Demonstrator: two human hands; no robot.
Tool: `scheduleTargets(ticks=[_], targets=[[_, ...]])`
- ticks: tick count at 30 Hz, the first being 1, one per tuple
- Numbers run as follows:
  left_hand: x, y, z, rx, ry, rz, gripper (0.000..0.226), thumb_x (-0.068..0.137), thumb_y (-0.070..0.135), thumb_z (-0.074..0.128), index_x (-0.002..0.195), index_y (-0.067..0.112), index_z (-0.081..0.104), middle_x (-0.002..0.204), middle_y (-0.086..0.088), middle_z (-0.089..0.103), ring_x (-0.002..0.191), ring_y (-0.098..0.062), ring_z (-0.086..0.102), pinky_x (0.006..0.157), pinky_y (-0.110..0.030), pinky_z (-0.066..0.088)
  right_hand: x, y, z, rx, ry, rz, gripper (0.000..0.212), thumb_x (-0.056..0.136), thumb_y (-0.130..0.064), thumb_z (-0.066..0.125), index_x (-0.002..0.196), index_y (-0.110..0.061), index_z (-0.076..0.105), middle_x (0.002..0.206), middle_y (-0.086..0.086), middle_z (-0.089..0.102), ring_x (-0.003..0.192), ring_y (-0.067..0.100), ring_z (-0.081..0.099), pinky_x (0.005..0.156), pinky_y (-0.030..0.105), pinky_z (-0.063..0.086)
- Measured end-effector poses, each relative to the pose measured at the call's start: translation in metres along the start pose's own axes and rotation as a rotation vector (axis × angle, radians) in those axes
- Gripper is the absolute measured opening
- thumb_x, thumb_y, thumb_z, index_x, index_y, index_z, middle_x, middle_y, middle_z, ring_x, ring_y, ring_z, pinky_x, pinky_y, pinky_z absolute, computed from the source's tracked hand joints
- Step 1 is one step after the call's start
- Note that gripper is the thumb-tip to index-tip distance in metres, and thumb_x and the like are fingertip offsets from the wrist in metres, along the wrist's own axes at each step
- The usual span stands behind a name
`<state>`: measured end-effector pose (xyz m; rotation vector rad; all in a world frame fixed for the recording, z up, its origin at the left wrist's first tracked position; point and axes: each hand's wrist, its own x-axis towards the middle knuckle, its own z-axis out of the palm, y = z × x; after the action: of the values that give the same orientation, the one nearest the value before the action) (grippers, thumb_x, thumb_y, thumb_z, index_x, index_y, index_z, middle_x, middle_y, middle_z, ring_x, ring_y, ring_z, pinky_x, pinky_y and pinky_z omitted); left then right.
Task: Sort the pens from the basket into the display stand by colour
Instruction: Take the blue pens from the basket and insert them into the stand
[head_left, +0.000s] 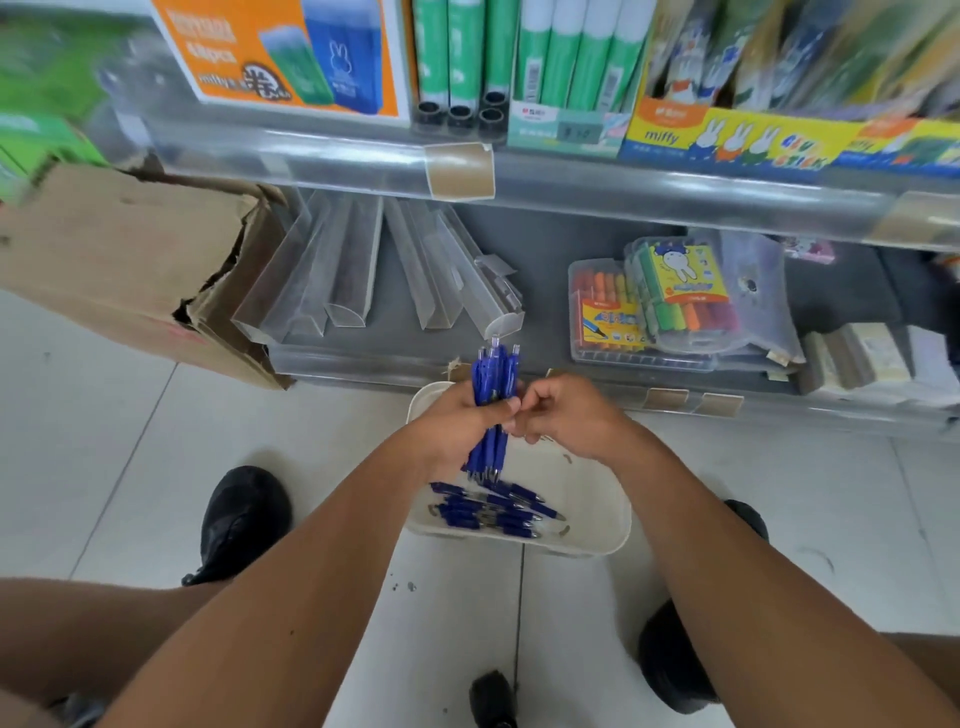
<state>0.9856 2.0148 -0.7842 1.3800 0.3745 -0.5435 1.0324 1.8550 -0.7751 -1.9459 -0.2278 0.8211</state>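
1. You crouch on a white tiled floor before a stocked shelf; a torn cardboard box stands at left.
2. Your left hand has its fingers curled tight round a bundle of blue pens, held upright.
3. Your right hand is curled, fingertips just beside the bundle; contact cannot be told.
4. More loose blue pens lie in the white basket directly below both hands.

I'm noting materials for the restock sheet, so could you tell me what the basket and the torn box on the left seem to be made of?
The basket looks like moulded plastic: cream, smooth, matte, with rounded corners. The torn box looks like plain brown cardboard: dull surface, ragged ripped edge, bent flaps.
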Motion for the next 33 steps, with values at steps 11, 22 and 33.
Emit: scheduleTargets(ticks=[11, 22, 33], targets=[[-0.040, 0.103, 0.026, -0.002, 0.012, 0.388, 0.035, 0.101, 0.008, 0.047, 0.135, 0.013, 0.044, 0.112, -0.011, 0.067, 0.106, -0.021, 0.066, 0.093, -0.032, 0.054, -0.044, -0.094, -0.040, -0.223, 0.232, -0.328, 0.013, 0.082, -0.019, 0.076, 0.080, -0.024, 0.064, 0.080, -0.006, 0.071, 0.077, 0.006, 0.067, 0.076, 0.033, 0.055], [-0.081, 0.197, 0.045, 0.009, 0.043, 0.649, 0.029, 0.099, 0.009, 0.049, 0.128, 0.006, 0.052, 0.107, -0.009, 0.067, 0.106, -0.024, 0.065, 0.097, -0.039, 0.051, -0.095, -0.175, -0.063, -0.083, 0.478, -0.577, 0.007, 0.089, -0.020, 0.067, 0.087, -0.026, 0.066, 0.084, -0.014, 0.070, 0.082, 0.001, 0.065, 0.075, 0.017, 0.049], [-0.141, 0.294, 0.069, 0.115, -0.055, 0.907, 0.022, 0.099, 0.009, 0.049, 0.118, 0.019, 0.056, 0.106, 0.003, 0.072, 0.104, -0.016, 0.068, 0.093, -0.035, 0.054, -0.142, -0.263, -0.096, -0.051, 0.638, -0.761, 0.009, 0.091, -0.022, 0.065, 0.082, -0.025, 0.063, 0.084, -0.007, 0.069, 0.081, 0.010, 0.065, 0.072, 0.023, 0.051]])
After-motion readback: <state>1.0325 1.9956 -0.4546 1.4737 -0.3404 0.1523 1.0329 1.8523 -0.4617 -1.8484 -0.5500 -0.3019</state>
